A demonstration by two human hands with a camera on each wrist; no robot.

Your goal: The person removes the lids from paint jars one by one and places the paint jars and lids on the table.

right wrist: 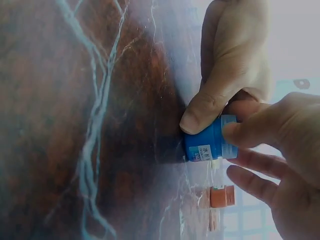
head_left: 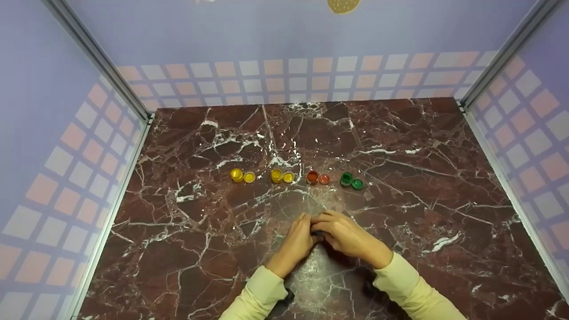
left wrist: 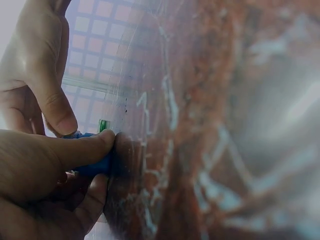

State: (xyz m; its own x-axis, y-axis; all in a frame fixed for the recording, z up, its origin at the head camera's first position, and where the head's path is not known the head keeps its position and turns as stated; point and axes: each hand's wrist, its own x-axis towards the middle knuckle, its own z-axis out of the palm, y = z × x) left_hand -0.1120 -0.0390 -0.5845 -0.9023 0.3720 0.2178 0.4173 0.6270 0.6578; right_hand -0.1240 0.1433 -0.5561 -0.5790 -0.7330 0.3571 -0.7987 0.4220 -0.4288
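Observation:
A small blue paint jar stands upright at the tabletop, between both hands. My left hand grips its body low down, the thumb against the side. From above, my right hand pinches the jar's lid between thumb and fingers; the lid sits on the jar. In the right wrist view a small printed label shows on the blue side. The head view gives only a dark blue sliver of the jar, the rest hidden by the fingers.
Beyond the hands runs a row of uncapped paint jars, each with its lid beside it: a yellow jar, another yellow jar, a red jar and a green jar. Walled panels border the dark marbled table.

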